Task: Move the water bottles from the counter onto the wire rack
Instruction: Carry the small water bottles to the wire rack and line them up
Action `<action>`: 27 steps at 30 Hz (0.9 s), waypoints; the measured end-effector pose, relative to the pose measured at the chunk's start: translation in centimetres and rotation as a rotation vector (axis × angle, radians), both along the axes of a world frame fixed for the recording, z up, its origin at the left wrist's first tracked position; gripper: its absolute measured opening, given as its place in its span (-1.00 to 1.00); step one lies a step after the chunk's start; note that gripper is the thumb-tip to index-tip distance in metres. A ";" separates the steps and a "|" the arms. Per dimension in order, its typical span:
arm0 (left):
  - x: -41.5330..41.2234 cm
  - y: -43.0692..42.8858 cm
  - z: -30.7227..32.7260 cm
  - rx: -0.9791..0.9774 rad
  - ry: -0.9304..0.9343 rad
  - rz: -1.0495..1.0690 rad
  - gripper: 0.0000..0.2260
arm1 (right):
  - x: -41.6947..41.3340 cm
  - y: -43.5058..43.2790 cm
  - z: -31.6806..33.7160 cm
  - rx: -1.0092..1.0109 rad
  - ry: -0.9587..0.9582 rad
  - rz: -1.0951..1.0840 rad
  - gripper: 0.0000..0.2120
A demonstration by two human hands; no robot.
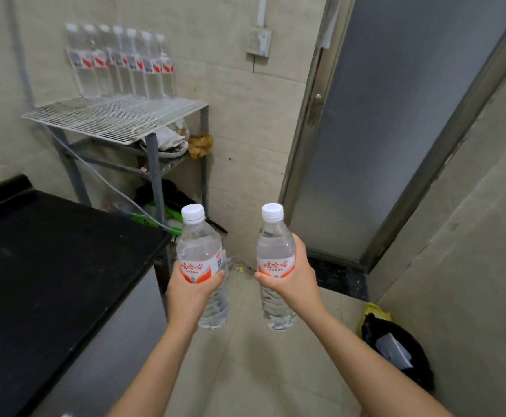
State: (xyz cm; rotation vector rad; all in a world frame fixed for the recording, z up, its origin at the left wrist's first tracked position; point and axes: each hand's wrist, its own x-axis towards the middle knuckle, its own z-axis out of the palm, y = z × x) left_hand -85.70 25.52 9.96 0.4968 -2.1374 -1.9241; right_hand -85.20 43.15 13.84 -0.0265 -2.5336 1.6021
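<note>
Head view, counter: glossy black counter top [50, 251] at lower left, its right edge just beside the left hand.
Rack: white wire rack [116, 118] on a grey metal frame, past the counter's far right corner, against the tiled wall.
Stored bottles: row of clear plastic bottles [122, 64] upright along the rack's back edge.
Left hand [190, 291]: curled round the red-and-white label of a clear white-capped water bottle [199, 242], thumb on the label's right side; bottle upright in the air, off the counter's right edge.
Right hand [293, 278]: wraps the label of a second white-capped water bottle [275, 251], thumb at the left, fingers behind; upright, well apart from the rack.
Door: grey frosted-glass door [396, 115] at right.
</note>
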 end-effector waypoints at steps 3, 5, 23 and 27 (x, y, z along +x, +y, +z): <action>-3.4 1.1 0.2 -0.033 0.004 -0.019 -0.53 | -3.4 0.8 -0.6 -0.020 -0.012 0.006 -0.36; -5.0 1.9 0.1 -0.052 -0.003 -0.025 -0.54 | -5.2 1.4 -1.3 -0.027 -0.028 -0.002 -0.36; -22.1 12.5 0.7 -0.051 0.003 0.242 -0.50 | -30.0 13.6 -1.7 -0.007 -0.036 0.362 -0.23; -23.5 12.2 1.2 -0.065 0.007 0.331 -0.51 | -33.2 12.3 -2.2 -0.046 -0.034 0.461 -0.25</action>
